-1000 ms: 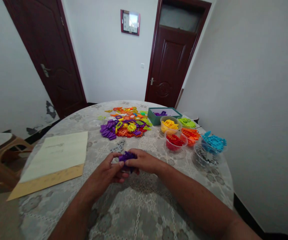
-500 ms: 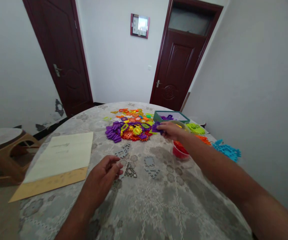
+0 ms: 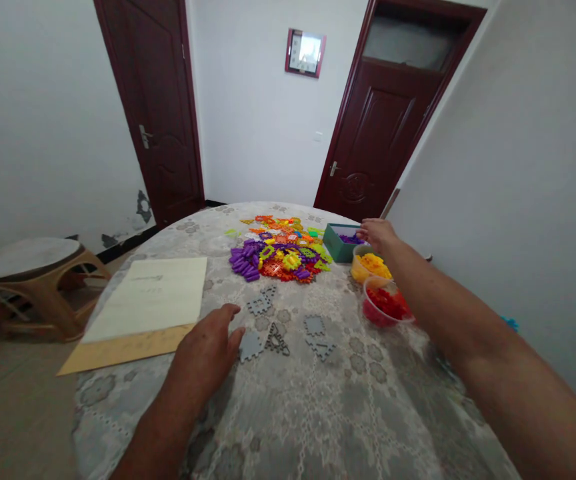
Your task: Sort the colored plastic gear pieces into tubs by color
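Observation:
My left hand (image 3: 213, 343) is open over the tablecloth, thumb and fingers apart. Beside its thumb lies a grey square interlocking piece (image 3: 251, 347), and a dark grey triangular piece (image 3: 277, 340) is just to the right. More grey pieces (image 3: 261, 303) lie beyond the hand, and a grey square piece with notched edges (image 3: 314, 325) is farther right. My right hand (image 3: 379, 235) reaches over the right end of a green box (image 3: 338, 250) with purple pieces (image 3: 351, 239) inside. Its fingers look loosely apart, with no piece visible between them.
A heap of colourful plastic pieces (image 3: 283, 257) covers the table's far middle. Tubs of yellow pieces (image 3: 372, 265) and red pieces (image 3: 387, 303) stand under my right arm. Left are a paper sheet (image 3: 153, 293) on brown card (image 3: 133, 350) and a stool (image 3: 28, 280).
My right hand has moved from the heap's right edge to the green box; the purple piece it held is no longer visible in its fingers. My left hand's fingers have spread. The view has shifted.

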Demonstrator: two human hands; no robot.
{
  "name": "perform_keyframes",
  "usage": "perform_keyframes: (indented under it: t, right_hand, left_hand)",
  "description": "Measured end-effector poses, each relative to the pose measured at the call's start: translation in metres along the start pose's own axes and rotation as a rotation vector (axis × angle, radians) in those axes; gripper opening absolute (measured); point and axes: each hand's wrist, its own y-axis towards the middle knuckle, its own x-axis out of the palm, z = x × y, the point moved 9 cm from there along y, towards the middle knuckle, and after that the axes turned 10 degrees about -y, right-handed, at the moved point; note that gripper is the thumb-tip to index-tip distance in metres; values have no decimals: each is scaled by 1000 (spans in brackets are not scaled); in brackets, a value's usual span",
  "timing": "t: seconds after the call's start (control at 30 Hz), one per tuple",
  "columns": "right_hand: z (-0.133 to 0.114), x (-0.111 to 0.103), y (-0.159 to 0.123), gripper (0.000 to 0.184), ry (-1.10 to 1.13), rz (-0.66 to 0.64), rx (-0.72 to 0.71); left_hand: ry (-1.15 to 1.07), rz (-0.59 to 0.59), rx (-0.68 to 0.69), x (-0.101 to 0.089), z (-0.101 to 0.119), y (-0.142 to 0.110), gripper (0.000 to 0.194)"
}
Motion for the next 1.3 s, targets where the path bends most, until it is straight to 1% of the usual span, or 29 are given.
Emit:
perform_keyframes:
  t: [0.07, 0.1, 0.13, 0.2, 0.27, 0.3, 0.37, 0.43, 0.53, 0.6, 0.7, 0.8, 0.9, 0.97, 1.0, 1.07, 1.13, 1.17, 1.23, 1.27, 1.3]
  right_hand:
    - [5, 11, -24, 15, -9, -41, 7]
    - [7, 18, -41, 12, -35, -97, -7]
    - [8, 28, -62, 11, -89, -182, -40]
    - [13, 50, -113, 13, -284, -421, -156]
    - [27, 66, -171, 21, -534, -646, -298]
    - [34, 70, -197, 28, -650, -705, -373]
    - [49, 73, -235, 42, -813, -749, -485]
    - [62, 75, -256, 52, -889, -753, -539]
    - [76, 79, -262, 53, -899, -717, -546]
    - [81, 80, -258, 52, -887, -671, -534]
    - [88, 81, -251, 52, -866, -637, -492]
    - [92, 76, -245, 48, -823, -583, -437]
    - [92, 66, -240, 33, -755, -498, -398]
    - [93, 60, -236, 20, -693, -477, -350]
    - [95, 58, -234, 15, -654, -485, -310]
    - [98, 54, -233, 17, -552, -543, -217]
    - [98, 53, -236, 28, -436, -655, -147]
    - [96, 54, -241, 36, -397, -728, -131]
    - [92, 57, -253, 45, -401, -867, -144]
    - [90, 57, -258, 45, -446, -906, -168]
    - [89, 58, -262, 43, -512, -920, -198]
  left_hand:
    - [58, -56, -16, 4, -1, -2, 39]
    - [82, -80, -19, 6, -1, -3, 42]
    - [102, -107, -18, 9, -1, -3, 45]
    - [128, -160, -13, 13, 1, -4, 50]
    - [142, -215, -5, 18, 2, -5, 55]
    - [146, -242, 1, 20, 3, -6, 57]
    - [151, -300, 5, 25, 3, -8, 62]
    - [155, -353, 2, 28, 3, -10, 64]
    - [175, -387, 3, 31, 4, -11, 60]
    - [195, -376, 4, 31, 5, -10, 54]
    - [196, -357, -1, 31, 4, -7, 45]
    - [159, -327, 22, 33, 4, -4, 38]
    - [150, -291, 70, 35, 5, -2, 33]
    - [157, -279, 82, 37, 4, -1, 35]
    - [159, -275, 79, 38, 3, 0, 38]
    - [156, -269, 63, 39, 2, 1, 47]
    - [145, -267, 49, 39, 2, 1, 51]
    - [141, -268, 42, 38, 3, 1, 50]
    - [134, -277, 26, 37, 5, 0, 45]
    - [133, -283, 19, 37, 7, 0, 43]
    - [132, -285, 14, 37, 8, -1, 43]
